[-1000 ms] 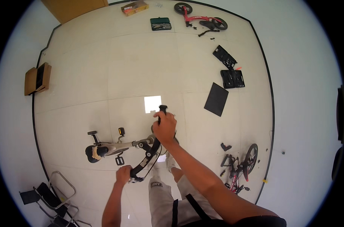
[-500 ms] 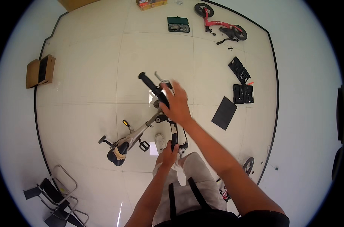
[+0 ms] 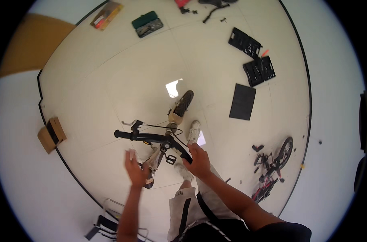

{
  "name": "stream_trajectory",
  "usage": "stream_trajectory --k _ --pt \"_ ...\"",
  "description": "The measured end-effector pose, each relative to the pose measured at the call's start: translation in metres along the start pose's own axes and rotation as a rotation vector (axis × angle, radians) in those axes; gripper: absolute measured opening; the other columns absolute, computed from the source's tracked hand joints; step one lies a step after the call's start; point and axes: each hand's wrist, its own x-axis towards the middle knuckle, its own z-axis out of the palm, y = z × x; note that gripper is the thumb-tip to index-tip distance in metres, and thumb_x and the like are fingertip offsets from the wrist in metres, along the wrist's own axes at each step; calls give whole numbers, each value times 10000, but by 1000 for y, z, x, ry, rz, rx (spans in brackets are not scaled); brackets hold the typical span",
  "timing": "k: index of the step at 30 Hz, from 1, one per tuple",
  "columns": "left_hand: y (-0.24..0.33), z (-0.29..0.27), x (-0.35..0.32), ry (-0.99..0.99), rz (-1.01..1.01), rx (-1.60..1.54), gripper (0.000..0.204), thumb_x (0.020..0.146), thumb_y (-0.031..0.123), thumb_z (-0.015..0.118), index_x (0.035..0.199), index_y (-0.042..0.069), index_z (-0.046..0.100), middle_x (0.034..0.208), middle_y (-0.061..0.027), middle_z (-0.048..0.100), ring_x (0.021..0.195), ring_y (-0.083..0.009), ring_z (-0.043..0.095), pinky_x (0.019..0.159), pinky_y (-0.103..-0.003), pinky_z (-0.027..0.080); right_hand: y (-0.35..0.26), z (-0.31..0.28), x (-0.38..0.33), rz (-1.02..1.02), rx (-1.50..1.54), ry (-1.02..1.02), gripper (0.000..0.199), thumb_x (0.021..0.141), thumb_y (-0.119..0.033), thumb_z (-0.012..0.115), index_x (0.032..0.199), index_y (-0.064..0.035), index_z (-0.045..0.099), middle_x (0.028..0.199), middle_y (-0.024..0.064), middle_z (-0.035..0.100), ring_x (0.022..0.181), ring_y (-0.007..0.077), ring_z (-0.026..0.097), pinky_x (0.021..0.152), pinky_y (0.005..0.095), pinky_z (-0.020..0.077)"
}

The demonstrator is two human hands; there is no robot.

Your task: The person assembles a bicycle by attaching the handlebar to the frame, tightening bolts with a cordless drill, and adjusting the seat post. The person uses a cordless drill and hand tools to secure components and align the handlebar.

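We held the small bicycle [image 3: 154, 159] at its black handlebar [image 3: 151, 137]: the fingers of our right hand [image 3: 199, 161] were clamped around the bar's right side. Our blurred left hand [image 3: 136, 172] was off the bar, thumb and fingers apart, with the left grip [image 3: 123, 134] just beyond those fingertips. A pedal [image 3: 170, 159] lay just left of the right fingers, and the front wheel [image 3: 184, 103] lay beyond them. Farther forward and right of those fingers, a dark flat mat [image 3: 243, 102] lay on the floor.
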Motion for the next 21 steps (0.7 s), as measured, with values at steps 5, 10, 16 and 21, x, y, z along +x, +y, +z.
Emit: stream_trajectory --k 5,10,16,21 --pt "-46 -41 107 -702 327 277 324 800 184 736 1088 44 683 1010 -140 692 1006 -306 657 998 -497 471 1 -26 -10 -65 92 66 674 723 -155 816 1324 -21 542 1238 196 611 946 367 655 800 493 508" --pt "-23 -30 132 -556 518 160 180 784 218 773 801 82 655 769 -103 654 747 -308 658 696 -434 543 5 -42 -11 -38 34 44 656 749 -184 799 1342 -29 562 1104 184 618 1015 384 606 833 497 483" --pt "-42 -72 129 -65 654 142 404 764 224 847 1084 92 640 1056 -108 610 1005 -314 595 838 -464 455 -21 -38 -22 11 50 136 658 747 -163 803 1353 -49 573 1128 157 664 989 369 630 867 466 485" --pt "-17 -85 193 -210 661 202 567 714 160 816 1239 80 617 1182 -113 597 1140 -305 567 1007 -433 420 -42 -45 -19 64 68 192 615 755 -155 806 1333 -55 623 1120 135 687 1048 339 638 908 443 490"
